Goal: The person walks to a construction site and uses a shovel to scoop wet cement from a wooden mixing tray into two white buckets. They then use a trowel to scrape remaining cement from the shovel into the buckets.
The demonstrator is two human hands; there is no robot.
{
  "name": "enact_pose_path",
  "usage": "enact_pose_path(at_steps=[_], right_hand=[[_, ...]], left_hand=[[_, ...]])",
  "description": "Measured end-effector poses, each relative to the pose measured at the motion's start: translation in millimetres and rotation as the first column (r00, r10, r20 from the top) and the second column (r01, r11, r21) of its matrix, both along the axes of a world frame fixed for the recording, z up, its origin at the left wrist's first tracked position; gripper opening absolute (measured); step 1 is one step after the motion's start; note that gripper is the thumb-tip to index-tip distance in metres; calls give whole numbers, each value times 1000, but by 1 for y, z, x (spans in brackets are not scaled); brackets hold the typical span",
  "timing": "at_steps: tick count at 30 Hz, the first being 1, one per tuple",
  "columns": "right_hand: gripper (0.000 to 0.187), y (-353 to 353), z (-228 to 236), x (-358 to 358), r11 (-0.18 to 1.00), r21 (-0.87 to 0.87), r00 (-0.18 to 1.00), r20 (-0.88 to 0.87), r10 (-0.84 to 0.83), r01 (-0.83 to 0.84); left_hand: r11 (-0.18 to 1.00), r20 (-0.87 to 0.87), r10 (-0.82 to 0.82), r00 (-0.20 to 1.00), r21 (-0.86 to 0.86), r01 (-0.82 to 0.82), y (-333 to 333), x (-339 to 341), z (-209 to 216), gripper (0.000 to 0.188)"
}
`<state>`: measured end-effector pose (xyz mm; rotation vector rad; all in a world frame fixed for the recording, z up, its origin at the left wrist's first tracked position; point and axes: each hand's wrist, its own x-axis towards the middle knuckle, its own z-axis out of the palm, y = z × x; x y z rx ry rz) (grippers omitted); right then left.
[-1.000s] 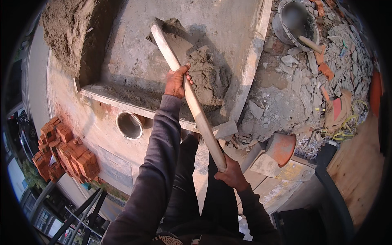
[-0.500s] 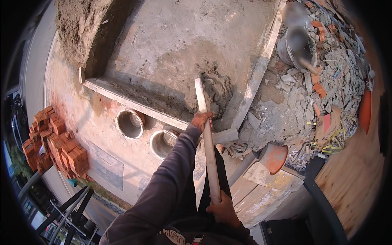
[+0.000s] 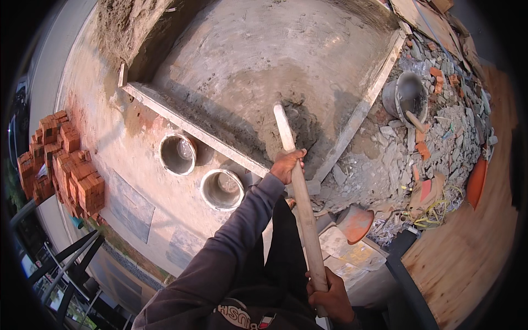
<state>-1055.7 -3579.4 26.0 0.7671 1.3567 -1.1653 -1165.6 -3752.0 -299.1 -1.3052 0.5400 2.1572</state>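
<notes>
The left hand (image 3: 287, 165) is closing around the upper middle of a long pale wooden handle (image 3: 301, 203), while the right hand (image 3: 330, 297) is gripping the same handle near its lower end, close to the person's body. The handle is slanting up and away into a heap of wet grey mortar (image 3: 300, 129) lying near the front right corner of a board-edged mixing bed (image 3: 220, 140); its blade is hidden in the mix. Two round buckets (image 3: 222, 189) are sitting just outside the bed's front edge, a brick stack (image 3: 60, 162) is standing well to the left, and a dark bucket (image 3: 406, 99) is resting in rubble beyond the right edge.
</notes>
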Motion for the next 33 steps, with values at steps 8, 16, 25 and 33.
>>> enact_pose_path(at_steps=[8, 16, 25, 33], right_hand=[[60, -30, 66, -56, 991, -29, 990, 44, 132, -131], [53, -52, 143, -69, 816, -78, 808, -220, 546, -572], [63, -86, 154, -70, 611, -272, 657, -123, 744, -743], [55, -92, 24, -59, 142, -313, 237, -291, 927, -939]], left_hand=[[946, 17, 324, 946, 10, -324, -40, 3, 43, 15], [780, -11, 621, 784, 109, -617, -81, 54, 135, 20], [540, -10, 842, 540, 25, -841, -125, 181, 181, 17], [344, 2, 939, 345, -95, -934, -132, 285, 88, 18]])
